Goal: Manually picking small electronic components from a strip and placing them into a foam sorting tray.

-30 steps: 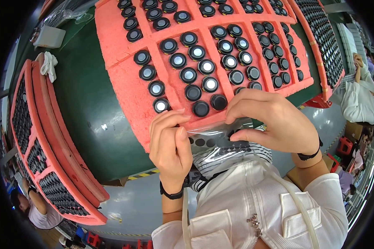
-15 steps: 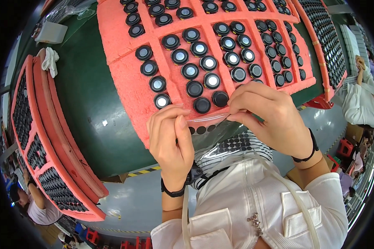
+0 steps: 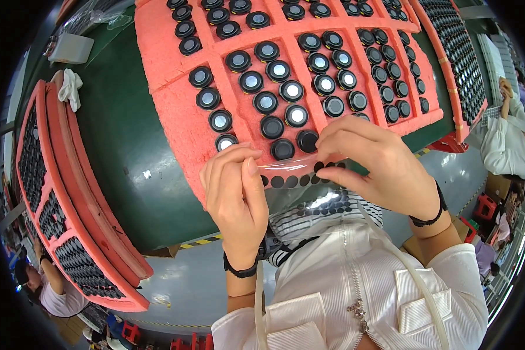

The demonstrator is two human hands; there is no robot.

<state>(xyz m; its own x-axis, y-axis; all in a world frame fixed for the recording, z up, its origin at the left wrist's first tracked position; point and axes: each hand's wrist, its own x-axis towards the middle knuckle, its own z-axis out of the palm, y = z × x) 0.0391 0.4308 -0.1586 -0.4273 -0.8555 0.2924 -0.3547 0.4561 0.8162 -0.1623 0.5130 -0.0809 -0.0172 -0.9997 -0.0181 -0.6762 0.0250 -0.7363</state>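
My left hand [image 3: 234, 195] pinches the left end of a clear plastic sheet [image 3: 286, 198] that bears rows of black round stickers. The sheet bows and hangs down in front of my body. At its right end is my right hand [image 3: 376, 166], thumb and forefinger closed together around a black round sticker [image 3: 318, 166] at the sheet's upper edge. Just beyond the hands lies a pink foam tray [image 3: 181, 125], its compartments filled with black round parts [image 3: 283, 149]. Many parts have silvery centres; several nearest the hands have plain black tops.
The tray rests on a green tabletop [image 3: 122, 175]. Stacked pink trays [image 3: 93, 192] of black parts stand at the left, another tray [image 3: 458, 58] at the far right. A white cloth [image 3: 70, 87] and grey box [image 3: 72, 48] lie far left. Other people sit at both sides.
My right thumb and forefinger have parted slightly from the sheet's edge, and a black sticker now shows at their tips. The sheet has tilted, showing more of its sticker rows.
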